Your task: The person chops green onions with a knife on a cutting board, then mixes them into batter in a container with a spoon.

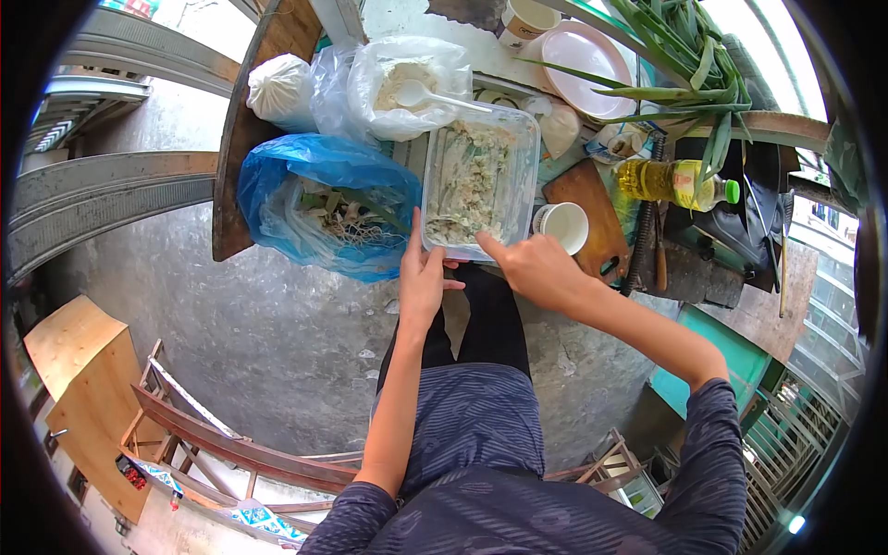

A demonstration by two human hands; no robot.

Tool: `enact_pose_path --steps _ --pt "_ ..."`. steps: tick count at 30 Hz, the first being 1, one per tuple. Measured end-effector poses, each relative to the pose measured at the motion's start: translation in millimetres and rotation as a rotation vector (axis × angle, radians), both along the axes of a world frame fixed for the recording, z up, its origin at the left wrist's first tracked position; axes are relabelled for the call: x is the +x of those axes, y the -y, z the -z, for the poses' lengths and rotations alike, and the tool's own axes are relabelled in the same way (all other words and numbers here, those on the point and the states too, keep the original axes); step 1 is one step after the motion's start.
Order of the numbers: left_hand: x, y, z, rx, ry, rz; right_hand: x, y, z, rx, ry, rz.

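A clear rectangular plastic container (530, 171) with a pale, lumpy mixture (467, 180) flecked with green sits tilted at the table's near edge. My left hand (424, 282) grips its near left corner, fingers partly hidden under the base. At the near right corner is my right hand (541, 268), closed, its index finger reaching over the rim to the mixture's edge and the other fingers curled. Left of the container lies an open blue plastic bag (268, 199) holding roots and leaf scraps (347, 217). Beyond it, a white spoon (435, 94) rests in a bag of pale powder (388, 88).
On the right are a white cup (562, 227), a wooden board (592, 203) and an oil bottle (671, 182) lying on its side. Farther back are a pinkish plate (587, 65), another cup (527, 20) and long green leaves (689, 69). A tied white bag (280, 88) stands at left.
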State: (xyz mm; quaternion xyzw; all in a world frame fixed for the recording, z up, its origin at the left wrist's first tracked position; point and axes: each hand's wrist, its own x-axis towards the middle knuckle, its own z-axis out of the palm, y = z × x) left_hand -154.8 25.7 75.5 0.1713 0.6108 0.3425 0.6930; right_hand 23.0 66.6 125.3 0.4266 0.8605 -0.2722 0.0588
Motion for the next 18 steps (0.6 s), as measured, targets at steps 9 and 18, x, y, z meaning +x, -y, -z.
enact_pose_path --steps 9,18 --pt "2.3 2.5 2.3 0.021 0.002 -0.009 6.0 -19.3 -35.6 -0.088 0.109 -0.05" --pt "1.7 -0.5 -0.9 0.022 -0.035 0.004 22.6 -63.9 -4.6 0.142 0.194 0.124"
